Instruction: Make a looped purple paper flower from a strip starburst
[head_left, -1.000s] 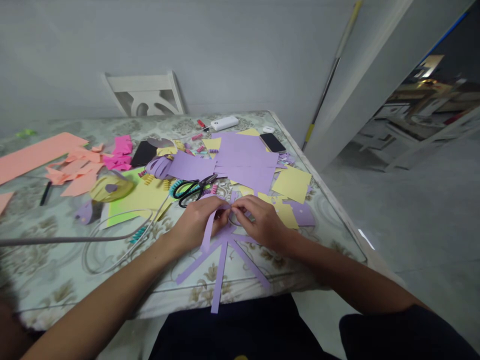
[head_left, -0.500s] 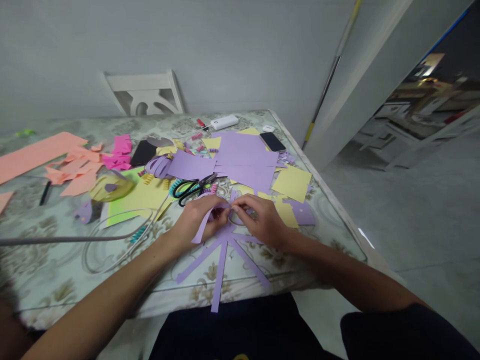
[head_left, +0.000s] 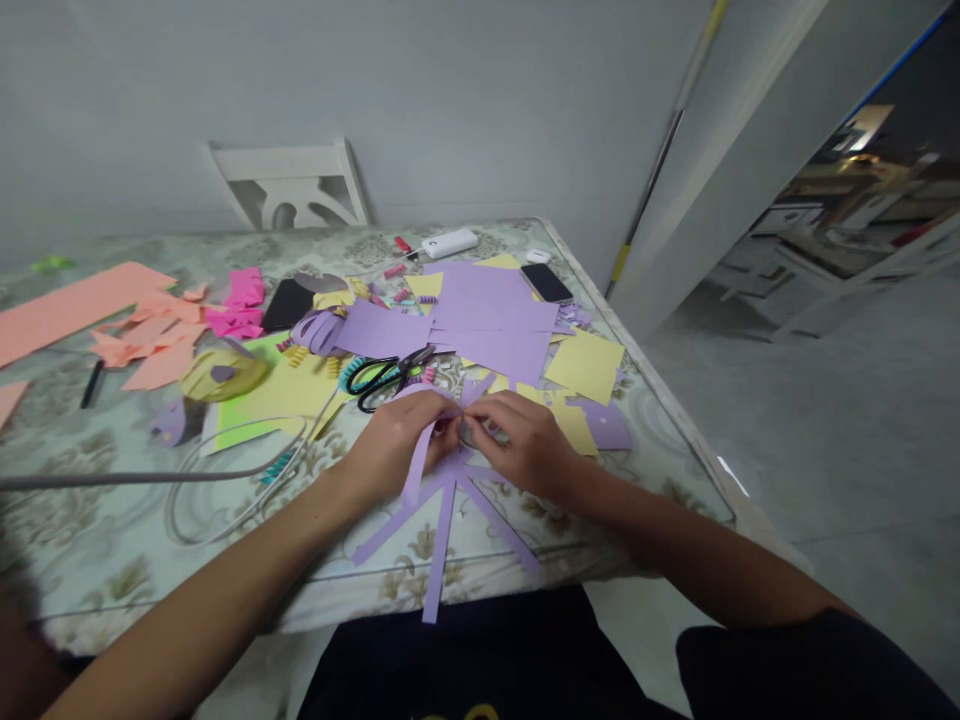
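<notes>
Purple paper strips [head_left: 440,545] fan out in a star shape from under my hands at the table's near edge. My left hand [head_left: 405,432] is closed in a pinch on one curled purple paper strip [head_left: 417,468], whose free end hangs down beside the thumb. My right hand [head_left: 526,440] meets it fingertip to fingertip, also pinching purple paper; its thumb and forefinger press together at the join. The exact spot between the fingertips is mostly hidden. Black-handled scissors [head_left: 375,382] lie just beyond my left hand.
Purple sheets [head_left: 487,312] and yellow paper [head_left: 586,364] cover the table behind my hands, beside a phone [head_left: 547,283] and a white power bank [head_left: 450,243]. A yellow paper ball [head_left: 225,374], a looping cable [head_left: 172,510] and orange paper [head_left: 82,305] lie on the left.
The curled strip's hanging end has swung to the right, closer to my left thumb. Both hands stay in nearly the same place, fingertips still together.
</notes>
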